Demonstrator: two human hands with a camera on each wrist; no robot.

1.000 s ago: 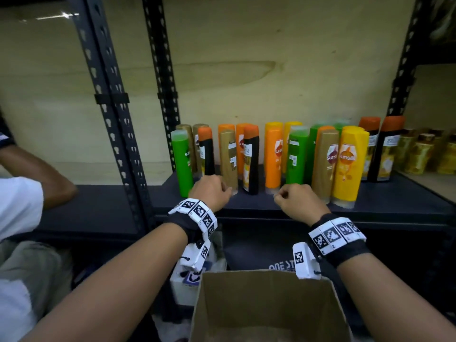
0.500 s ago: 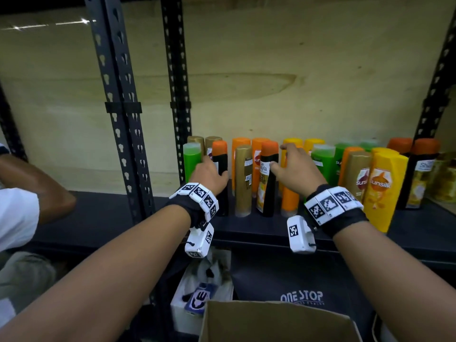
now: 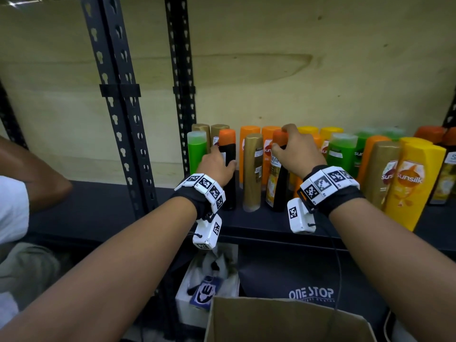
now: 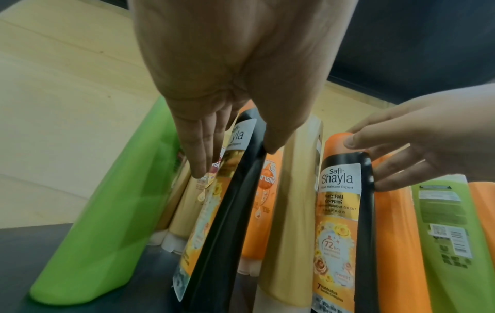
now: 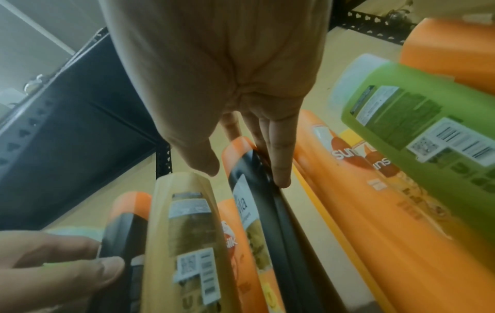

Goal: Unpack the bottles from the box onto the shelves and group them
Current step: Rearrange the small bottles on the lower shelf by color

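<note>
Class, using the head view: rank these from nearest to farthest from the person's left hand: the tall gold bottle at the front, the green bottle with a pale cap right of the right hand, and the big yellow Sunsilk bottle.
1. Tall gold bottle: just right of the left hand.
2. Green bottle with a pale cap: beyond the right hand.
3. Big yellow Sunsilk bottle: far right, shelf front.

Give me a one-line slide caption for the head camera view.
Left hand and right hand each grip a black, orange-capped shampoo bottle among upright bottles on the dark metal shelf.
</note>
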